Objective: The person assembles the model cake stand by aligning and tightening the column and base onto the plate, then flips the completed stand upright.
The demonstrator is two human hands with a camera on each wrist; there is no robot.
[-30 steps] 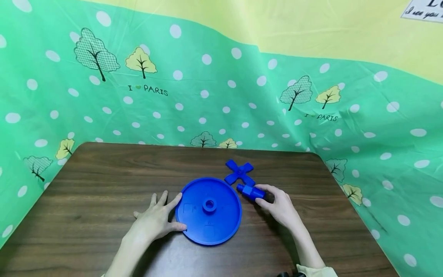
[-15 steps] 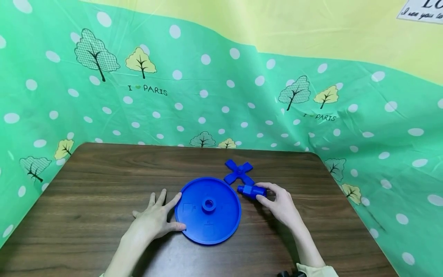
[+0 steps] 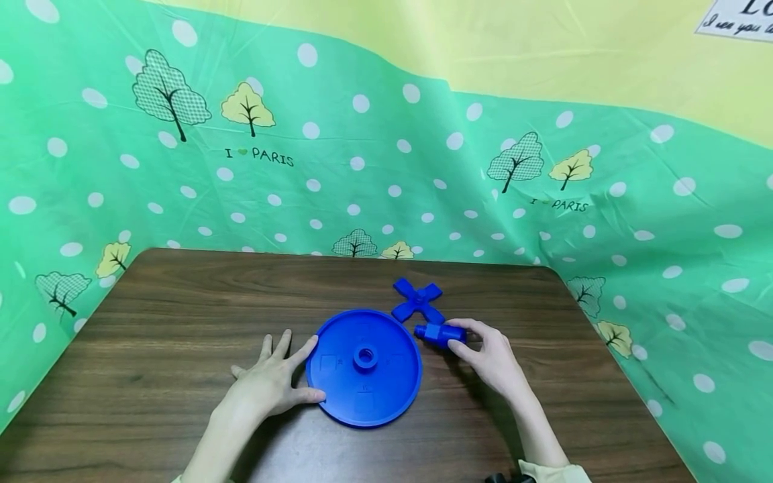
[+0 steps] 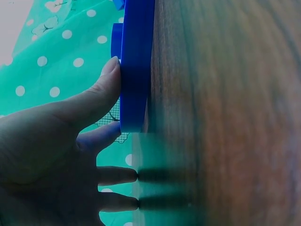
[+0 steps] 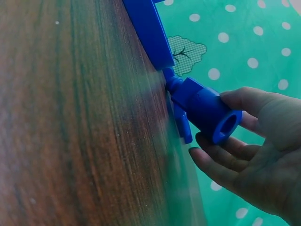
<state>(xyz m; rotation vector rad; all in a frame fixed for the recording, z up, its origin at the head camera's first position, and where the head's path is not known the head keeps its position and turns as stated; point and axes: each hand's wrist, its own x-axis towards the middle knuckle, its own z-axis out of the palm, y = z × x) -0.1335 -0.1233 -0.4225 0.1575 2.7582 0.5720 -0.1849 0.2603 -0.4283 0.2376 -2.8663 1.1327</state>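
Note:
A round blue plastic disc with a raised rim and a hollow hub at its centre lies on the wooden table. My left hand touches its left edge with thumb and index finger, the other fingers spread out straight. In the left wrist view the thumb rests against the disc's rim. My right hand pinches a blue hollow cylindrical connector by its wide end. Its narrow, stepped tip points left toward the disc. The right wrist view shows the connector's open bore between thumb and fingers.
A flat blue four-armed cross piece lies just behind the connector and the disc's right side. The brown wooden table ends at a green dotted curtain. Something small and black shows by the right sleeve.
The connector in my right hand has shifted very slightly right and turned a little more level. My left hand and the disc stay where they were.

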